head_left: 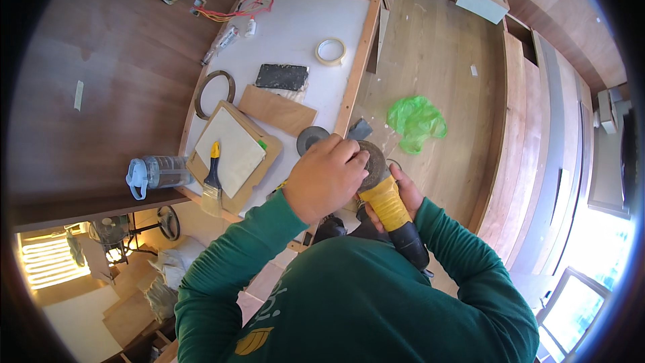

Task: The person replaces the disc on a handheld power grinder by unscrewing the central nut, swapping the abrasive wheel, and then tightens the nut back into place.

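My right hand (411, 195) is wrapped around the yellow and black body of an angle grinder (388, 206), held in front of my torso with its head pointing away from me. On the grinder's head sits a round, dark grey disc (376, 160). The bent fingers of my left hand (328, 176) are closed over the left side of this disc, near its middle; the fingertips are partly hidden. Just beyond the left hand, a second grey disc (312, 139) lies at the table's right side.
On the white tabletop (302, 20) are a tape roll (330, 51), a dark rectangular block (282, 76), a wood strip (277, 107), a coiled band (215, 94) and a paintbrush (213, 175) on boards. A water bottle (164, 171) stands left. A green plastic bag (416, 124) lies on the floor.
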The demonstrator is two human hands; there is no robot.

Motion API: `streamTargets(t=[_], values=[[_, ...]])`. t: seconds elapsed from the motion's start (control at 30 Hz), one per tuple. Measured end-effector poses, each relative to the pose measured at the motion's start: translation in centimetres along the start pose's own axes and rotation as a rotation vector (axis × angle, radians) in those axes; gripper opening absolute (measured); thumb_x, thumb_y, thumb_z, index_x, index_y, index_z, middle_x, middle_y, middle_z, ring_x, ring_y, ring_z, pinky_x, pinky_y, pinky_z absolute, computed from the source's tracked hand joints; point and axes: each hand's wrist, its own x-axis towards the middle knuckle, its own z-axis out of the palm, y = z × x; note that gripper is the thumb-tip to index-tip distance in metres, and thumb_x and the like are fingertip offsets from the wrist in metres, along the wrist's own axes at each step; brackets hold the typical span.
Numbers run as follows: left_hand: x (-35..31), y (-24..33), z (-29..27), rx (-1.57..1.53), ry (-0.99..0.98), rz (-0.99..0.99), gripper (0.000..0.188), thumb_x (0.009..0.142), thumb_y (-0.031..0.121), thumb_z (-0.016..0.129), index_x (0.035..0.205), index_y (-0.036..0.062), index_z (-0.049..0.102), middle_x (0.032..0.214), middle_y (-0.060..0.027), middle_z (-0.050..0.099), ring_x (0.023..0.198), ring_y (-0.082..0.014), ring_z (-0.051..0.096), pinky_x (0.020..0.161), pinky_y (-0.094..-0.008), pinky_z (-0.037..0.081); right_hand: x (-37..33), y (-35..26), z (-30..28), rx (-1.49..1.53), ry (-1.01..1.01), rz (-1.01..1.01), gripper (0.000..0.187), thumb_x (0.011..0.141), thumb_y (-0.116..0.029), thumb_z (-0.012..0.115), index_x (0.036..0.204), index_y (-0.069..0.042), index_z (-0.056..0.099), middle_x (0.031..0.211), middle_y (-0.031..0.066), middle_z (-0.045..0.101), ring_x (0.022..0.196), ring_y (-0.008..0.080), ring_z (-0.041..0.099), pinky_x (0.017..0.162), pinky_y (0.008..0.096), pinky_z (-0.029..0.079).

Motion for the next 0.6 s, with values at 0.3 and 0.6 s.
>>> streamTargets(t=[0.3,0.6], values=[[-0.4,-0.9,0.1,-0.086,0.004,0.062,0.031,0.076,0.012,0.074,0.105,0.0041,0.068,0.097,-0.0061,0.061,0.090,-0.0258,0.057,0.079,-0.0377,0.048,-0.3,0.3,-0.1,-0.001,0.048,0.002,0.090,0.082,-0.081,0.039,0.120,-0.001,0.058,0.083,0.0252,0.065,0.064,0.0377,0.068,0.058,0.0454,0.059],[-1.3,-1.6,0.7,-0.154,0.067,-0.039,0.033,0.073,0.018,0.079,0.102,0.0052,0.070,0.099,-0.0056,0.060,0.090,-0.0261,0.057,0.081,-0.0370,0.047,-0.3,0.6,0.4,-0.002,0.098,0.006,0.089,0.082,-0.081,0.043,0.117,-0.002,0.059,0.082,0.0229,0.066,0.063,0.0359,0.068,0.057,0.0464,0.059]])
